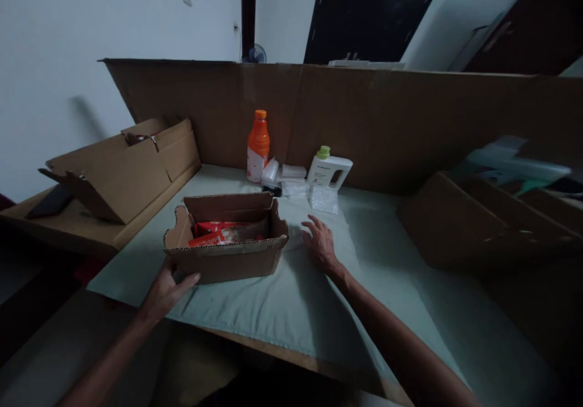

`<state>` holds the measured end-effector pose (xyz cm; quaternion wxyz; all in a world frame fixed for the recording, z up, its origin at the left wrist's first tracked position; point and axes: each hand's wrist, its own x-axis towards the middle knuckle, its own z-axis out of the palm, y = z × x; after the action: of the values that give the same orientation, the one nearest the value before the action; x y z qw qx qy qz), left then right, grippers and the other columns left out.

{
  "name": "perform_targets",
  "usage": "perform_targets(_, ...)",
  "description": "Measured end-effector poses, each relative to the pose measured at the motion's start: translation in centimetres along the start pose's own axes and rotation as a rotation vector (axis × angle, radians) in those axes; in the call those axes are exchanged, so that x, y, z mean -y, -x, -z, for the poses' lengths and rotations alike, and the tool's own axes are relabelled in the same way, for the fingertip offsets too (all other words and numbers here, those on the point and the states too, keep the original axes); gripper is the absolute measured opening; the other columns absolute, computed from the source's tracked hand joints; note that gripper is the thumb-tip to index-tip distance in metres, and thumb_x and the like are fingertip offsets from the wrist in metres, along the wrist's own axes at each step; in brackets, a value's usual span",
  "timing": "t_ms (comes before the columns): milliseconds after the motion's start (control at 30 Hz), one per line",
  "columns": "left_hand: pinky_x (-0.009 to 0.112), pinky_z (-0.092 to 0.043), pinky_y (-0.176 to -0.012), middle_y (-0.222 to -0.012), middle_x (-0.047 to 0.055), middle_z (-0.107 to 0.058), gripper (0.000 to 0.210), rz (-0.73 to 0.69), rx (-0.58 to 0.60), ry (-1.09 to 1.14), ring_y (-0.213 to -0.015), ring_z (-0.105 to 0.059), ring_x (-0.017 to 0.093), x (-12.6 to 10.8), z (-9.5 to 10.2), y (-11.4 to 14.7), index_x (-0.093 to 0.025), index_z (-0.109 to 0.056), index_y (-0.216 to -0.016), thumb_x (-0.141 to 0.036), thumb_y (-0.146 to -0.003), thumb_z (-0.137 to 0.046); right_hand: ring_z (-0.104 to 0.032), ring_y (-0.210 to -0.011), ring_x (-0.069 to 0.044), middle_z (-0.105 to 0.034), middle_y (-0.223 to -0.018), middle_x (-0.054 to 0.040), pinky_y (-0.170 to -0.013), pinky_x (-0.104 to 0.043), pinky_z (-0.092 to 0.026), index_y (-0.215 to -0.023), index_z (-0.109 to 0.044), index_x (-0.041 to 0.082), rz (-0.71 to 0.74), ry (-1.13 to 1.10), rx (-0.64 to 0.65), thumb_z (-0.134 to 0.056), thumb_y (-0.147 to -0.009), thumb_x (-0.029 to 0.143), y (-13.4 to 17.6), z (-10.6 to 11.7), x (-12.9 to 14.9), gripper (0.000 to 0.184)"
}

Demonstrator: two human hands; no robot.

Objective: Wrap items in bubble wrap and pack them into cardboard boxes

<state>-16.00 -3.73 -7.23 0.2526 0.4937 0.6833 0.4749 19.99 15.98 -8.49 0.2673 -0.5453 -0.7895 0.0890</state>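
Observation:
An open cardboard box [228,264] sits on the table with red packets [212,234] inside. My left hand [166,288] grips its front left corner, thumb along the front wall and the other fingers mostly hidden. To the right of the box, my right hand [320,243] is just above or on the cloth with its fingers apart and nothing in them. Behind them stand an orange bottle [259,143] with an orange cap and a white handled bottle [325,170] with a green cap. Between these two lie clear plastic-wrapped packs [294,182]; a bubble-wrapped piece [324,200] is in front of the white bottle.
A pale green cloth [273,316] covers the table. Tall cardboard [346,115] walls off the back. On the left is another cardboard box [132,179] with a dark flat object [50,201] beside it. Cardboard bins [460,231] holding plastic items stand at the right.

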Motion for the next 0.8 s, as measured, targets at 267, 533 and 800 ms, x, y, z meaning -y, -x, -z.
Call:
perform_targets(267,0.054,-0.044,-0.112,-0.11,0.011,-0.074,0.062,-0.006,0.067,0.048,-0.118,-0.065,0.036,-1.3,-3.8,-1.2,-0.018,-0.063,-0.116,-0.051,-0.065,-0.073,-0.065,-0.099,-0.023,-0.072,-0.104,-0.0059,-0.085,-0.034,-0.054,-0.117,-0.066,0.022,-0.011,-0.831,0.157,-0.032,-0.101,0.061,5.1,0.8,7.5,0.055)
perform_targets(533,0.052,-0.047,-0.109,-0.125,0.017,-0.069,0.072,-0.01,0.17,0.152,-0.124,-0.062,0.037,-4.0,-11.1,-4.0,-0.014,-0.058,-0.121,-0.046,-0.058,-0.074,-0.055,-0.078,-0.02,-0.066,-0.08,-0.0029,-0.073,-0.029,-0.051,-0.079,-0.062,0.022,-0.228,-0.858,-0.052,-0.041,-0.097,0.06,6.5,5.7,4.9,0.047)
perform_targets(800,0.045,-0.06,-0.084,-0.098,0.009,-0.077,0.044,0.006,0.243,0.165,-0.098,-0.072,0.033,-1.9,-9.7,-7.2,-0.02,-0.07,-0.105,-0.046,-0.07,-0.064,-0.061,-0.075,-0.022,-0.065,-0.071,-0.0033,-0.066,-0.031,-0.051,-0.078,-0.068,0.019,-0.187,-0.692,0.018,-0.05,-0.092,0.064,3.7,7.8,-2.8,0.051)
